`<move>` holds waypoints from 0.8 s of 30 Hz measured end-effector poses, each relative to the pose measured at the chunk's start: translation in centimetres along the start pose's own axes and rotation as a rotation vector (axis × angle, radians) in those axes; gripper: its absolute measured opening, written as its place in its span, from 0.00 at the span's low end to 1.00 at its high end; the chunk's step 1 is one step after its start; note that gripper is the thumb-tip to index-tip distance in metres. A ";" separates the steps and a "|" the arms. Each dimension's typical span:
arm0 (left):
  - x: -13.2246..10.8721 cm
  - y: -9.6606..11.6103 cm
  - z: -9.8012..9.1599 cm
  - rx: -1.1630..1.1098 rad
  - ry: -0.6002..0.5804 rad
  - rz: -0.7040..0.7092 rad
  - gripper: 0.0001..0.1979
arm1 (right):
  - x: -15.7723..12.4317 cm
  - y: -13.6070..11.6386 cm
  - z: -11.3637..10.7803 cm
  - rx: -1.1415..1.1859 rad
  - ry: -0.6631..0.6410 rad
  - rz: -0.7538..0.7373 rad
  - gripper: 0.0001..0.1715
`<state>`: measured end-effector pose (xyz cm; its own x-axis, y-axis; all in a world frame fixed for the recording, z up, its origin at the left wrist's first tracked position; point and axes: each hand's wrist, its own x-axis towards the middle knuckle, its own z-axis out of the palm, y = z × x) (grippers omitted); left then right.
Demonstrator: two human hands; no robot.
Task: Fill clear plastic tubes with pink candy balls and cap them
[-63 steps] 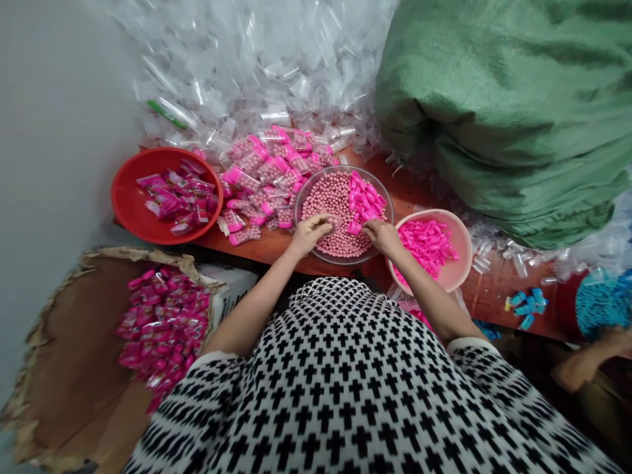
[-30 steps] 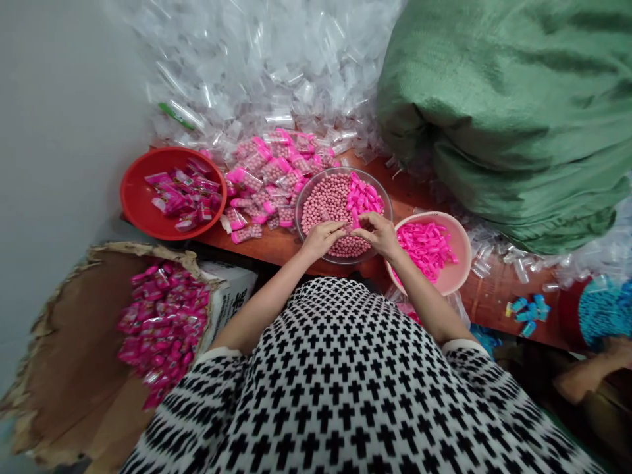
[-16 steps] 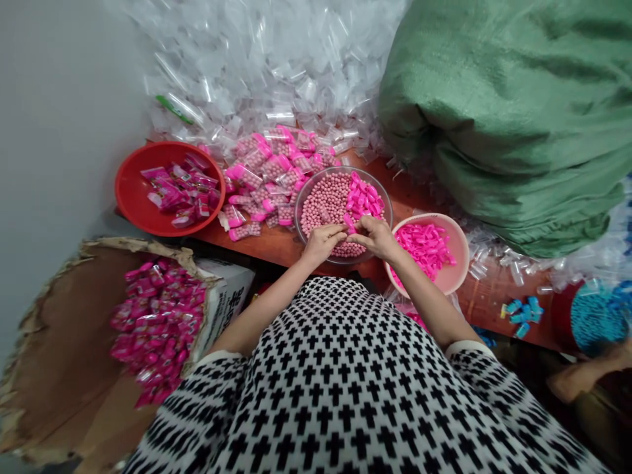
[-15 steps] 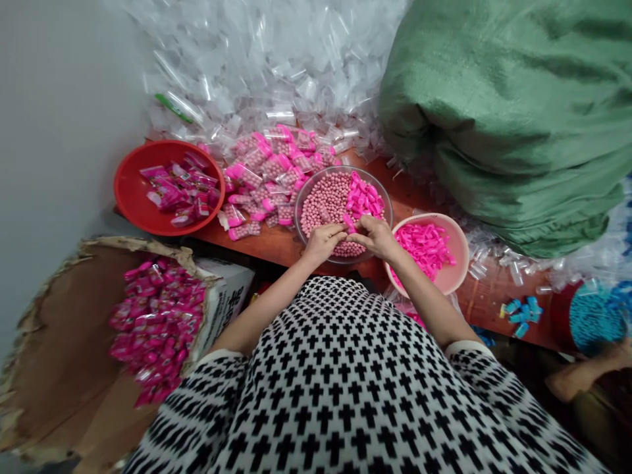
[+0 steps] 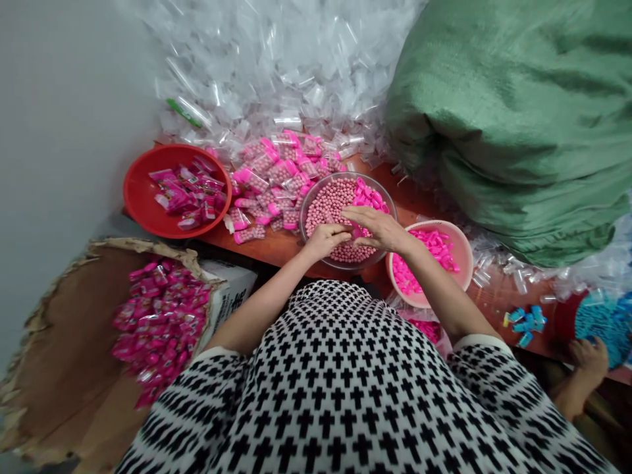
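Note:
Over a clear bowl [image 5: 302,230] of pink beads [image 5: 330,197], my two hands are close together. My left hand [image 5: 326,241] is closed, its fingertips pinching a small pink plastic cap [image 5: 357,230] that is partly hidden. My right hand [image 5: 376,229] has its fingers stretched out above the cap, with the thumb apart below. More pink caps [image 5: 368,194] lie on the beads at the bowl's far right. Beside the right forearm stands a pale pink bowl [image 5: 467,266] holding many loose pink caps [image 5: 434,250].
Bead-filled clear tubes [image 5: 281,174] are heaped left of the bead bowl. A red basin [image 5: 129,197] and a torn carton [image 5: 64,329] hold pink packets. Empty clear tubes [image 5: 266,66] and a green sack [image 5: 508,131] lie behind. Another person's hand [image 5: 590,359] is near blue beads [image 5: 600,322].
My right hand's fingers have opened out from a pinch at the pink cap; my left hand stays beside it. The other person's hand has moved left. The view has shifted slightly.

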<state>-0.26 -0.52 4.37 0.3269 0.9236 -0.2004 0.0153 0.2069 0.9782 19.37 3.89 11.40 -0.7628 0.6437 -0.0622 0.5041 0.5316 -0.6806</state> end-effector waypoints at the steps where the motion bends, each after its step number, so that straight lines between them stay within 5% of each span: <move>1: -0.1 -0.2 0.1 -0.069 0.040 -0.031 0.19 | 0.1 0.2 0.1 -0.029 0.013 0.004 0.37; 6: -0.5 -0.7 1.0 -0.469 0.258 -0.191 0.22 | -0.1 1.2 3.6 -0.149 0.237 0.156 0.33; 11: -0.2 -0.4 1.6 -0.620 0.319 -0.227 0.18 | 0.1 0.8 7.0 -0.217 0.298 0.159 0.50; 24: 1.3 -0.7 1.3 -0.594 0.344 -0.192 0.14 | 2.6 1.3 7.8 -0.291 0.309 0.306 0.42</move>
<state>1.36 0.13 3.47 0.0519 0.8825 -0.4675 -0.5071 0.4266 0.7489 14.90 1.93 4.65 -0.4296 0.9028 0.0220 0.8105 0.3962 -0.4315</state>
